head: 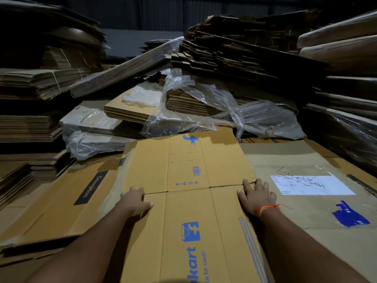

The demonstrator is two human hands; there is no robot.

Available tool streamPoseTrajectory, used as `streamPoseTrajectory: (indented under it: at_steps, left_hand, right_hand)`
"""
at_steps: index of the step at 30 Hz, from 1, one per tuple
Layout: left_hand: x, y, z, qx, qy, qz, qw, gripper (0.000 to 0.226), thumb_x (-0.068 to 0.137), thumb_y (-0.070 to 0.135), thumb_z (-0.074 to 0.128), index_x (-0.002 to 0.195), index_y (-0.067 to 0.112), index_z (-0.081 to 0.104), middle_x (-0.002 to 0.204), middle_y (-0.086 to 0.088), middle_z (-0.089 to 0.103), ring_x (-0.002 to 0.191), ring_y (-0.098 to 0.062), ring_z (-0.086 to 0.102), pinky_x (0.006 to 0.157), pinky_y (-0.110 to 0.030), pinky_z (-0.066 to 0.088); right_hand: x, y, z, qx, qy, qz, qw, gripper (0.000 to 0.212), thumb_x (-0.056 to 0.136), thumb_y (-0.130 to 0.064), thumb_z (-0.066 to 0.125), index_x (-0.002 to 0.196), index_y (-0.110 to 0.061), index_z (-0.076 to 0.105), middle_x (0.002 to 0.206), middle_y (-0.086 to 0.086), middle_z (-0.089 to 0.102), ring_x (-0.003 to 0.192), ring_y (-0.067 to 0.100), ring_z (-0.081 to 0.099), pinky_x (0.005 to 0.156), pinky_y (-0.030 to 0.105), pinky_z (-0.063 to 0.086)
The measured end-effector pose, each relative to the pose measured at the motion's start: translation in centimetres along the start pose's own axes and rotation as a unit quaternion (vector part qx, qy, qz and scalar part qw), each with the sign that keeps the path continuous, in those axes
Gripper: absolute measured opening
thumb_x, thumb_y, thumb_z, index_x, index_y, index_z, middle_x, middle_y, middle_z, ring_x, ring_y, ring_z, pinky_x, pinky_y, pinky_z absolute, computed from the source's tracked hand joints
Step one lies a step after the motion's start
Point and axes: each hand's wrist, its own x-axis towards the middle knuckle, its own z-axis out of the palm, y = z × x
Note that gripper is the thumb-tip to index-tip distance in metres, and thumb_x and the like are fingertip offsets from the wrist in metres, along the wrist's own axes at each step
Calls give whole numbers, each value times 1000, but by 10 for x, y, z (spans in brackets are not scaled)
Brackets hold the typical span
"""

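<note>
Nearest the camera, two bare forearms are stretched out over a flattened yellow carton [189, 211], which is printed in blue with a shopping-bag logo and a barcode. The carton is laid lengthwise away from the viewer on top of other flat cardboard, at the middle of the pile. It is held at both side edges, level with the slits between its flaps. The left hand [135, 202] is closed over the left edge, with the thumb laid on the top face and the fingers curled round the rim. The right hand [257, 198] is clamped on the right edge in the same way, and an orange thread [265, 209] is tied at its wrist.

To the left, a brown carton marked Crompton [67, 201] is partly covered by the yellow one. To the right, a pale carton [295, 217] is seen bearing a white label [312, 184] and a blue tape patch [349, 216]. Beyond, plastic-wrapped bundles [204, 103] are heaped, and stacks of cardboard [30, 82] are piled along both sides.
</note>
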Motion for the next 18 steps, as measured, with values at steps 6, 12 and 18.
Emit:
streamPoseTrajectory:
  at_steps: [6,12,18]
  left_hand:
    - [-39,67,-5,-206,196,101,953,58,96,39,66,149,20,52,145,-2,59,128,-21,58,105,-35,48]
    - [-109,139,0,-338,203,204,896,36,96,32,67,132,28,68,127,15,67,93,12,59,89,-20,49]
    - [-156,189,10,-344,127,293,883,25,95,33,67,119,32,73,112,16,73,92,0,71,87,-30,57]
  right_hand:
    - [-27,-9,-31,137,111,-33,984,54,98,-47,48,148,-30,40,168,11,3,154,32,5,118,52,18]
    - [-83,14,-52,250,116,-102,956,50,95,-36,62,142,-21,55,162,13,31,151,22,26,119,36,27]
    - [-160,56,-81,264,125,-109,950,39,93,-26,67,131,-17,65,140,2,57,133,14,47,94,13,29]
